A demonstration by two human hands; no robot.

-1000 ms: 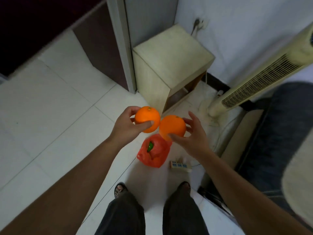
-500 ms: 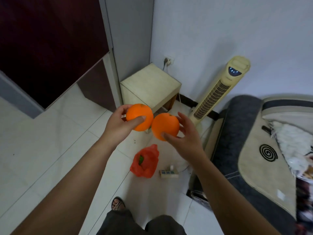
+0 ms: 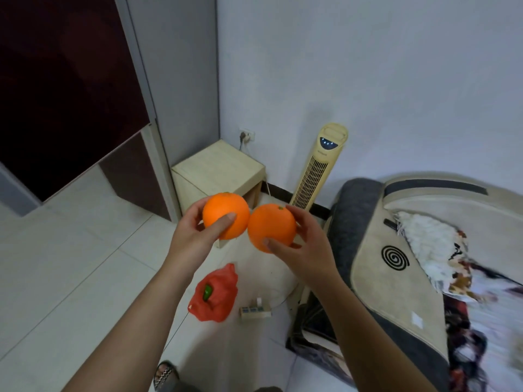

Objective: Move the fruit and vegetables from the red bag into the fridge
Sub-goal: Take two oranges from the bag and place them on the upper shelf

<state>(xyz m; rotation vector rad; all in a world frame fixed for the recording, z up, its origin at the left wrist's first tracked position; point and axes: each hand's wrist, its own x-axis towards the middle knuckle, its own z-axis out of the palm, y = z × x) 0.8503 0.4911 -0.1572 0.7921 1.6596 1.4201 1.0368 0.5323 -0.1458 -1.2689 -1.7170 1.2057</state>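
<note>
My left hand [image 3: 195, 236] grips one orange [image 3: 226, 210] and my right hand [image 3: 305, 247] grips a second orange [image 3: 270, 226]. I hold them side by side at chest height, and they touch. Below them on the floor lies the red bag [image 3: 216, 294], slumped, with something green [image 3: 208, 291] showing at its mouth. To the far left stands a tall dark red door [image 3: 65, 89] with a grey frame; I cannot tell whether it is the fridge.
A small beige cabinet [image 3: 218, 168] stands in the corner, and a cream tower fan [image 3: 319, 165] to its right. A power strip [image 3: 254, 311] with a cable lies beside the bag. A bed [image 3: 418, 267] with grey and beige covers fills the right side.
My head has tilted up, so the wall, fan and bed came into view. Both hands kept their oranges together; the bag stayed on the floor.
</note>
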